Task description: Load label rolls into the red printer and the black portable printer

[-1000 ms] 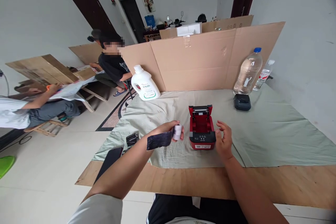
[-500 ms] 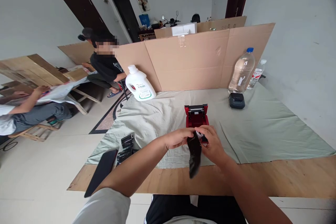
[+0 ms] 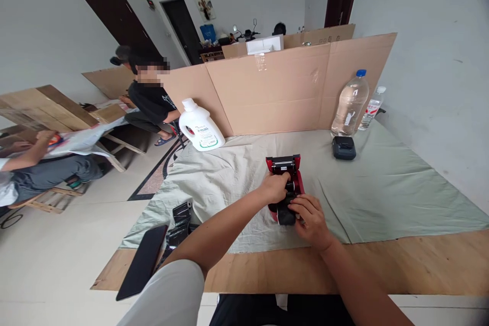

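Observation:
In front of me on the cloth is a small red and black printer-like device (image 3: 301, 178), its lid (image 3: 283, 163) tipped up at the back. My left hand (image 3: 275, 188) reaches into the compartment, fingers closed on a small roll of black film (image 3: 291, 184), whose pale end shows. A loose length of the black film (image 3: 286, 213) lies over the device's front part. My right hand (image 3: 311, 218) is at the device's right front side, fingers bent and pressed on the film's edge. Its thumb is mostly hidden.
Left of my arm lie a dark phone-like slab (image 3: 143, 262) and crumpled black film (image 3: 179, 224). A white jug (image 3: 202, 130) leans by the cardboard screen (image 3: 271, 97). At right stand a large bottle (image 3: 350, 107), a smaller bottle (image 3: 371, 109) and a black device (image 3: 344, 148). Other people sit at left.
Both hands have brought the roll from in front of the device down into it. The film that hung towards me now lies over the device's front. My left hand has moved deeper inside.

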Tool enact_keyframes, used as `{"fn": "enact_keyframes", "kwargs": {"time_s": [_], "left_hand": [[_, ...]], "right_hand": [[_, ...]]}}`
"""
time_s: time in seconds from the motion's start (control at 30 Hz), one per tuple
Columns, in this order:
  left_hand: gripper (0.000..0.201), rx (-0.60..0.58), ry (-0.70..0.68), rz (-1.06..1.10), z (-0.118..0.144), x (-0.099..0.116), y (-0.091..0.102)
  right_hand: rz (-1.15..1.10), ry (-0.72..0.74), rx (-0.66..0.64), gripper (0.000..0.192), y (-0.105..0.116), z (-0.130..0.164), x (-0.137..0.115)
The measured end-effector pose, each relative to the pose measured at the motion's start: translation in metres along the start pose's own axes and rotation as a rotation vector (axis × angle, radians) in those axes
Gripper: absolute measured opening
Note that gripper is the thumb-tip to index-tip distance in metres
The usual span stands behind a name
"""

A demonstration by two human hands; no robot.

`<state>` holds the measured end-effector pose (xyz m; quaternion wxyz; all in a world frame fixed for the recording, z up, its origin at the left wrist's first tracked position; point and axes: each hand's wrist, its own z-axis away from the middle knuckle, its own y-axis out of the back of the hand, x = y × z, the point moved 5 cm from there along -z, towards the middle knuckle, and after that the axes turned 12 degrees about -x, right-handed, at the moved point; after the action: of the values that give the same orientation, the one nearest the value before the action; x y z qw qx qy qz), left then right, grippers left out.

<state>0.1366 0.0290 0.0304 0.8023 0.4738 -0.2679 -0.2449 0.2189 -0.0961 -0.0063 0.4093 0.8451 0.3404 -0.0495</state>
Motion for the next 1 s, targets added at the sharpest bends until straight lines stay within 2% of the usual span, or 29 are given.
{"fn": "enact_keyframes", "kwargs": {"time_s": [0.1, 0.33, 0.53, 0.63, 0.7, 0.73, 0.8, 0.87, 0.9, 0.93, 1.0], "left_hand": [[0.037, -0.017, 0.043, -0.057, -0.011, 0.001, -0.004], [0.022, -0.036, 0.033, -0.155, -0.026, 0.001, -0.007], [0.021, -0.036, 0.053, -0.205, -0.026, 0.005, -0.006], [0.023, 0.017, 0.006, -0.111, -0.019, 0.002, -0.006], [0.022, 0.126, -0.061, 0.015, -0.009, -0.002, -0.002], [0.022, 0.218, -0.104, 0.089, -0.002, -0.004, 0.002], [0.024, 0.480, -0.178, 0.241, 0.013, -0.013, 0.014], [0.027, 0.765, -0.205, 0.359, 0.026, -0.025, 0.023], [0.031, 0.869, -0.206, 0.397, 0.029, -0.032, 0.025], [0.037, 0.925, -0.215, 0.424, 0.029, -0.037, 0.026], [0.047, 0.915, -0.269, 0.464, 0.023, -0.042, 0.021]], "right_hand": [[0.016, -0.002, -0.006, 0.031, -0.004, 0.000, -0.001], [0.034, -0.013, 0.027, 0.020, 0.001, -0.005, -0.006], [0.018, -0.026, 0.042, 0.017, 0.001, -0.004, -0.005], [0.027, -0.027, 0.048, 0.016, 0.000, -0.002, -0.004], [0.027, -0.031, 0.056, 0.016, 0.001, 0.000, -0.004], [0.023, -0.033, 0.058, 0.017, 0.001, 0.001, -0.004], [0.006, -0.033, 0.057, 0.017, 0.002, 0.003, -0.004], [-0.014, -0.023, 0.052, 0.015, 0.002, 0.005, -0.003], [-0.022, -0.015, 0.052, 0.015, 0.001, 0.006, -0.003], [-0.029, -0.005, 0.055, 0.016, 0.001, 0.007, -0.002], [-0.035, 0.009, 0.068, 0.019, 0.000, 0.009, 0.000]]}}
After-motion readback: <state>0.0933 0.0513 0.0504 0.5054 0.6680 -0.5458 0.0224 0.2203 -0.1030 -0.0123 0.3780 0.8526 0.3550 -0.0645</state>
